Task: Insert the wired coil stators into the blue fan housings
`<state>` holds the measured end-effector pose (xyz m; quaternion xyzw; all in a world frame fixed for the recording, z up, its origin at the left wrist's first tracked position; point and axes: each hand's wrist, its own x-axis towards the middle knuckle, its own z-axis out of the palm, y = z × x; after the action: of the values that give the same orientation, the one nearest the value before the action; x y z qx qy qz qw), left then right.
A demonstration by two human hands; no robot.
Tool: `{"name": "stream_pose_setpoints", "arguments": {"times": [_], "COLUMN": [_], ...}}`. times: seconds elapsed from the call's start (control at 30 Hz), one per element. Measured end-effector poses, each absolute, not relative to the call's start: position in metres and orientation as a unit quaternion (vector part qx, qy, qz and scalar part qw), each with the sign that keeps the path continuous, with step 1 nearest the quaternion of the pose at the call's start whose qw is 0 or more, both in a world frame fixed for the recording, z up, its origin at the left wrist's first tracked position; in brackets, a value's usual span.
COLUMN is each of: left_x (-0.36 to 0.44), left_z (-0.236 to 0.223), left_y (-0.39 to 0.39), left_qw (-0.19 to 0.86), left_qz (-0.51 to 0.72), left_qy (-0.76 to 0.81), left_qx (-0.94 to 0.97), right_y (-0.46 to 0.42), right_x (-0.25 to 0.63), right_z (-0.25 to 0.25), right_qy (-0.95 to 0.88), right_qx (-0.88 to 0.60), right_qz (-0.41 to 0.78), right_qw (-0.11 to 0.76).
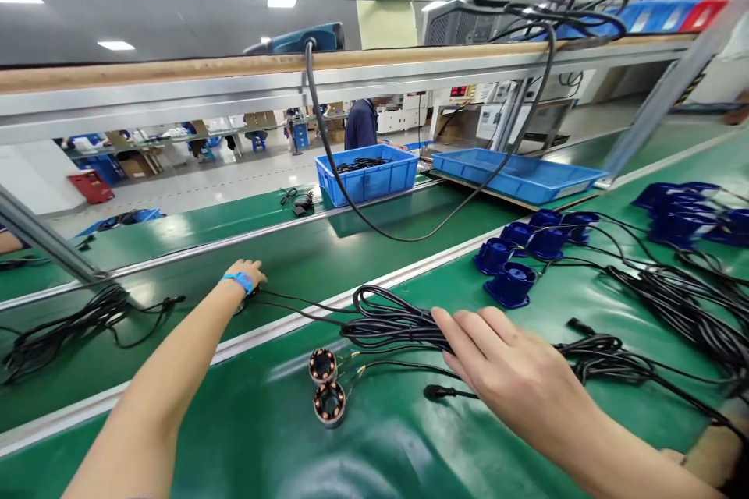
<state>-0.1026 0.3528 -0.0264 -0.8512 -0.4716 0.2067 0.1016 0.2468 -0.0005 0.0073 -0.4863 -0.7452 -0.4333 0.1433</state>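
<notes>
My right hand (515, 362) lies over a coiled bundle of black cable (392, 323), its fingers closed on the bundle and the thumb hidden. Out over the sunken green strip, my left hand (249, 277), with a blue band at the wrist, curls around something mostly hidden beneath it. Two thin cable leads run from there to the bundle. Below the bundle, two round motor stators (328, 401) with copper windings rest on the green surface, their coloured wire ends joined to black cables. A black cable connector (438, 392) lies just left of my right hand.
Several dark blue motor housings (509, 283) and more black cables (672, 312) spread to the right. Across the strip stand a blue bin (368, 171) of cables and a shallow blue tray (520, 175). A cable loop (403, 238) hangs from the shelf (234, 70). Another person (360, 125) is beyond.
</notes>
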Motion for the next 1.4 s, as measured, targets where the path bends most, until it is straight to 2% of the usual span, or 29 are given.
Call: {"name": "stream_pose_setpoints", "arguments": {"times": [0.17, 0.37, 0.63, 0.83, 1.0, 1.13, 1.27, 1.33, 1.4], "left_x": [-0.111, -0.126, -0.166, -0.145, -0.123, -0.096, -0.05, -0.029, -0.014], "left_z": [-0.041, -0.049, -0.05, -0.074, -0.081, -0.082, -0.09, -0.092, -0.095], "left_y": [0.383, 0.388, 0.387, 0.39, 0.387, 0.37, 0.33, 0.301, 0.273], "left_qw": [0.113, 0.124, 0.016, -0.033, -0.027, -0.04, -0.054, -0.07, -0.086], "left_qz": [0.247, 0.207, 0.174, 0.195, 0.149, 0.11, 0.032, 0.029, 0.05], "left_qy": [-0.468, -0.488, -0.496, -0.496, -0.472, -0.415, -0.412, -0.417, -0.417], "left_qx": [-0.841, -0.839, -0.85, -0.846, -0.869, -0.902, -0.909, -0.906, -0.903], "right_y": [0.003, 0.016, 0.023, 0.025, 0.003, -0.04, -0.064, -0.064, -0.057], "right_x": [0.26, 0.279, 0.282, 0.294, 0.326, 0.366, 0.421, 0.456, 0.489], "right_z": [0.012, 0.023, 0.046, 0.042, 0.034, 0.067, 0.099, 0.086, 0.052], "right_qy": [-0.732, -0.711, -0.689, -0.681, -0.695, -0.641, -0.573, -0.576, -0.597], "right_qx": [-0.513, -0.543, -0.569, -0.586, -0.617, -0.689, -0.787, -0.802, -0.796], "right_qz": [-0.43, -0.438, -0.442, -0.433, -0.366, -0.337, -0.223, -0.152, -0.099], "right_qw": [0.124, 0.09, 0.075, 0.073, 0.051, -0.027, -0.054, -0.043, -0.018]}}
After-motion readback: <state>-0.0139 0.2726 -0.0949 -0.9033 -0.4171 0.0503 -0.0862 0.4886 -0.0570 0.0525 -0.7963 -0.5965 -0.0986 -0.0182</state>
